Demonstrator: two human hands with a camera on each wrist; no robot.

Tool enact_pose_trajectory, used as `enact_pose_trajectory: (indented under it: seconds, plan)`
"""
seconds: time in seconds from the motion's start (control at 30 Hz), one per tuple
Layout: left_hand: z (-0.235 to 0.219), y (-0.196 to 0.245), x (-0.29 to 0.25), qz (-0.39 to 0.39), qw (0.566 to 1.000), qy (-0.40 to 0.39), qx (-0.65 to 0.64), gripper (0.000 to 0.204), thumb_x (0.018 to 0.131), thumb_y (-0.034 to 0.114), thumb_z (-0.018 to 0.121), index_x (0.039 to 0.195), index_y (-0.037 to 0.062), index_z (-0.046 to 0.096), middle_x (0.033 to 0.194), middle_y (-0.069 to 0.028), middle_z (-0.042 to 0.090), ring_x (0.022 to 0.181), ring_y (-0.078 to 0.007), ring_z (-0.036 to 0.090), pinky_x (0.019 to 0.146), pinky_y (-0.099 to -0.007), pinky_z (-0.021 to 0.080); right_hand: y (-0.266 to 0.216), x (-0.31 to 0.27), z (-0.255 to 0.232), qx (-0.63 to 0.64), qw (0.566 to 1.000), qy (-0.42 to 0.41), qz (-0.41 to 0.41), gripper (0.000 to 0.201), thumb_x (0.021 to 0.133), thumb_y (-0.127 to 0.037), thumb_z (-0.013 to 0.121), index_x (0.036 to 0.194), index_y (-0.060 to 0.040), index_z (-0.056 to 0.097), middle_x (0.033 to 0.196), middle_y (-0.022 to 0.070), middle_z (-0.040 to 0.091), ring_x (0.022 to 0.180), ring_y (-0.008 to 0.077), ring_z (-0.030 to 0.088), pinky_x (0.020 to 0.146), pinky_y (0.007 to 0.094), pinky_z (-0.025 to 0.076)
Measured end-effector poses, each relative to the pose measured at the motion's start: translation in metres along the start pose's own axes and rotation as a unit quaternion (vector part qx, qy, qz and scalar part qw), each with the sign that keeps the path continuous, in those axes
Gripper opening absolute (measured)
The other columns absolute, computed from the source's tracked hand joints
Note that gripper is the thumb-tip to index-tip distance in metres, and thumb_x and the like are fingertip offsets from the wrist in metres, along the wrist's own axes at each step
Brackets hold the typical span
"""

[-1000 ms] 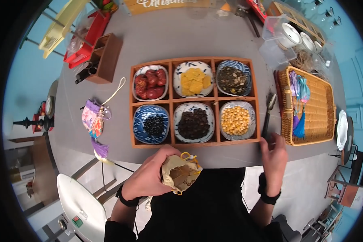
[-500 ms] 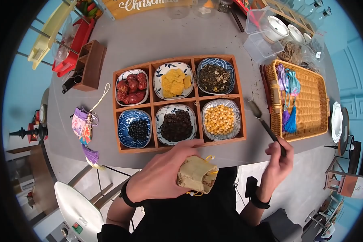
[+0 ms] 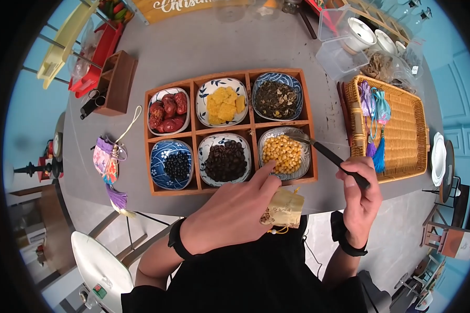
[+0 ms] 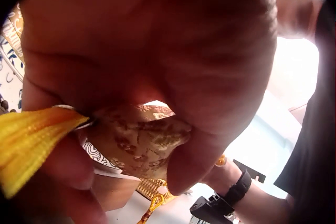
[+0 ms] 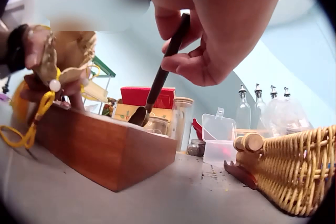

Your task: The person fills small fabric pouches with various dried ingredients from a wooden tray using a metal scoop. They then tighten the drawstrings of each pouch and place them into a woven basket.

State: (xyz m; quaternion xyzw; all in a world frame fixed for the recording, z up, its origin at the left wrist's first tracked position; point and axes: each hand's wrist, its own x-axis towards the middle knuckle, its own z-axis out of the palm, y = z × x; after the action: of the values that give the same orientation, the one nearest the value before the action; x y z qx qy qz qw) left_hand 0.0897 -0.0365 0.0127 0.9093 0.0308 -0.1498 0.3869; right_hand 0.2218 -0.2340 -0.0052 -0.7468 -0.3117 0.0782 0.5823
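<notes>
My left hand (image 3: pixel 235 211) grips a small beige-gold brocade drawstring pouch (image 3: pixel 286 209) near the front edge of a compartmented wooden tray (image 3: pixel 164 191). In the right wrist view the mouth of the pouch (image 5: pixel 51 71) gapes, with yellow cord hanging from it. A yellow tassel (image 4: pixel 37 140) shows close up in the left wrist view. My right hand (image 3: pixel 361 195) holds a spoon (image 3: pixel 333 155) by its dark handle. Its tip is at the back right of a patterned dish of yellow corn kernels (image 3: pixel 281 152). My left fingertips are by that dish's front rim.
Other dishes hold red dates (image 3: pixel 168 112), yellow pieces (image 3: pixel 225 106), dried leaves (image 3: pixel 277 100), black beans (image 3: pixel 177 166) and dark beans (image 3: pixel 225 160). A wicker basket (image 3: pixel 402 141) with tasselled pouches stands right. A purple floral pouch (image 3: pixel 105 159) lies left, near a wooden holder (image 3: pixel 121 86).
My right hand has lifted the spoon off the table and brought its tip left to the corn dish. My left hand has moved right with the pouch, towards that dish.
</notes>
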Motion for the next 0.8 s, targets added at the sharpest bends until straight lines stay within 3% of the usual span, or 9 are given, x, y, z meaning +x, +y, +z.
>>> enact_pose_trajectory:
  seconds: [0.13,0.27,0.33,0.43,0.57,0.67,0.8]
  plan:
    - [0.0,0.004,0.004,-0.013,1.0,-0.008,0.025,0.047,0.072,0.019,0.072,0.108,0.0015,0.045,0.138,-0.0273,0.042,0.08,-0.042,0.064,0.071,-0.0439,0.054,0.01,-0.003,-0.003,0.002,0.999,-0.042,0.023,0.022,0.083,0.006,0.051,0.102,0.0004,0.06,0.096,0.0096,0.055,0.084,0.0162,0.052,0.075,0.0273,0.042]
    - [0.003,0.003,0.005,-0.014,1.0,0.006,0.019,0.049,0.072,0.019,0.072,0.109,0.0018,0.046,0.138,-0.0274,0.042,0.081,-0.0424,0.064,0.072,-0.0443,0.054,0.012,-0.008,0.002,0.084,0.989,0.011,0.124,0.015,0.091,0.0,0.05,0.102,0.0017,0.059,0.095,0.0069,0.056,0.08,0.0118,0.054,0.072,0.0245,0.043]
    - [0.002,0.003,0.005,-0.017,1.0,0.001,0.025,0.05,0.072,0.02,0.072,0.11,0.0024,0.045,0.139,-0.0271,0.041,0.081,-0.0427,0.064,0.073,-0.0447,0.054,0.015,-0.009,0.009,0.092,0.985,0.031,0.144,0.015,0.095,-0.005,0.049,0.102,0.0032,0.059,0.089,0.0059,0.058,0.075,0.0101,0.055,0.069,0.0234,0.044]
    - [0.001,0.004,0.006,-0.029,0.999,-0.004,0.025,0.051,0.072,0.022,0.072,0.111,0.0028,0.045,0.139,-0.0266,0.041,0.082,-0.0428,0.064,0.073,-0.0447,0.053,0.018,-0.006,0.017,0.168,0.953,0.076,0.24,0.02,0.097,-0.012,0.05,0.102,0.0041,0.06,0.075,0.0066,0.061,0.069,0.0109,0.056,0.066,0.0239,0.045]
    - [0.002,0.001,0.001,-0.026,1.0,0.011,0.013,0.052,0.072,0.021,0.073,0.112,0.003,0.045,0.141,-0.0231,0.041,0.084,-0.043,0.064,0.073,-0.0447,0.053,0.024,-0.008,0.021,0.204,0.945,0.092,0.238,0.02,0.097,-0.013,0.049,0.102,0.0032,0.059,0.076,0.0073,0.062,0.068,0.0113,0.056,0.065,0.0242,0.044]
    - [0.002,-0.006,-0.009,0.003,0.996,0.072,-0.055,0.052,0.072,0.016,0.073,0.112,-0.0001,0.045,0.132,-0.0208,0.047,0.09,-0.0414,0.062,0.074,-0.0453,0.053,0.027,-0.008,0.018,0.223,0.938,0.134,0.23,0.02,0.098,-0.014,0.049,0.102,0.0025,0.059,0.076,0.0077,0.062,0.067,0.0118,0.055,0.064,0.0248,0.044]
    - [-0.002,-0.016,-0.023,-0.001,0.98,0.129,-0.151,0.059,0.068,0.009,0.078,0.117,0.0042,0.045,0.117,-0.0148,0.053,0.099,-0.0376,0.06,0.08,-0.0413,0.05,0.03,-0.009,0.01,0.256,0.932,0.165,0.196,0.019,0.097,-0.013,0.048,0.101,0.0017,0.058,0.075,0.0078,0.061,0.065,0.0133,0.054,0.063,0.0253,0.044]
